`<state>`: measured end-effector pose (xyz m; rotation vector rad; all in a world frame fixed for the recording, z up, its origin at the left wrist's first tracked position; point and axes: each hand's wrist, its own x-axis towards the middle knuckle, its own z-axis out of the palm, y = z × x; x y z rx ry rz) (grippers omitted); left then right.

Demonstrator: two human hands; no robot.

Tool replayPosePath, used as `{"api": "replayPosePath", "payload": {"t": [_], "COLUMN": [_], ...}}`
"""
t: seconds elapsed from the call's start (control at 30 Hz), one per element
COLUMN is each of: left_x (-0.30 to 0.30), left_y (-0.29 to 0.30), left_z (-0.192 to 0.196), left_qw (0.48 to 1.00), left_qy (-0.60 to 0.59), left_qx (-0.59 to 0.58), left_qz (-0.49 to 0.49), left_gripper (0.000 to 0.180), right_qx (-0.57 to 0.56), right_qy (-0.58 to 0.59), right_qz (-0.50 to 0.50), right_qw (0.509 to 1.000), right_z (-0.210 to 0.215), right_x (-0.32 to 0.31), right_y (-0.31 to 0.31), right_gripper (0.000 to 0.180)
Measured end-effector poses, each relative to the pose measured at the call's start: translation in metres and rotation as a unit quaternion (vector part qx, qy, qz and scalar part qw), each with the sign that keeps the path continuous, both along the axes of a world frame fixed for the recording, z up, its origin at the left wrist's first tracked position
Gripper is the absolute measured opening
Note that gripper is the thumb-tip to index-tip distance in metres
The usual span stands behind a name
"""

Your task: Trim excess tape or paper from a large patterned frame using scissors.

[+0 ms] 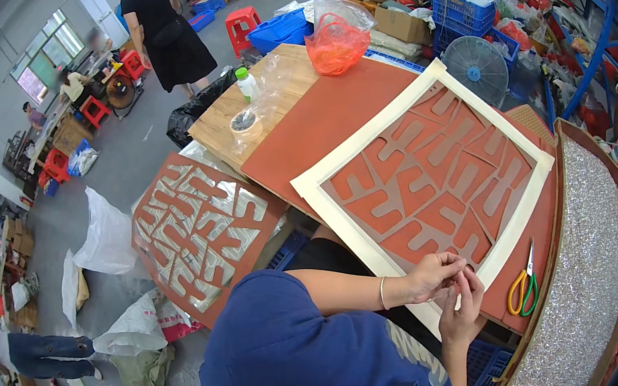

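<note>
Fingertips (459, 263) tog., L hand (425, 277), R hand (460, 317), nr frame (330, 207)

The view comes from the left of two fisheye cameras on the person's head, looking down and forward over the blue shirt (291, 351). The hands (462, 316) lie near, below and right of centre; the surface (226, 130) stretches beyond them. Far off, the room's floor (117, 156) and windows (48, 59) lean and bend toward the dark, rounded rim.

There are two foreground hands (431, 277) (462, 316), one cream frame (342, 216) and one pair of scissors (528, 271).
</note>
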<state>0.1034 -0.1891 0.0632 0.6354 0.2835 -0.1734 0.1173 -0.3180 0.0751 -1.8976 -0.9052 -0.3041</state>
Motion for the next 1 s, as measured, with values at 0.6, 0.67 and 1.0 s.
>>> {"api": "replayPosePath", "payload": {"t": [0.6,0.67,1.0], "left_x": [-0.011,-0.01,-0.003], "left_y": [0.003,0.002,0.006], "left_z": [-0.008,-0.018,-0.019], "left_qw": [0.95,0.941,0.962], "left_qy": [0.024,0.02,-0.001], "left_qx": [-0.235,-0.256,-0.241], "left_qz": [-0.203,-0.22,-0.131], "left_gripper": [0.021,0.022,0.016], "right_qx": [0.096,0.095,0.108], "right_qy": [-0.056,-0.058,-0.052], "right_qz": [-0.036,-0.035,-0.046], "right_qw": [0.993,0.993,0.992], "right_z": [-0.01,-0.009,-0.015], "right_x": [0.011,0.008,0.008], "right_y": [-0.012,-0.011,-0.005], "right_gripper": [0.018,0.016,0.012]}}
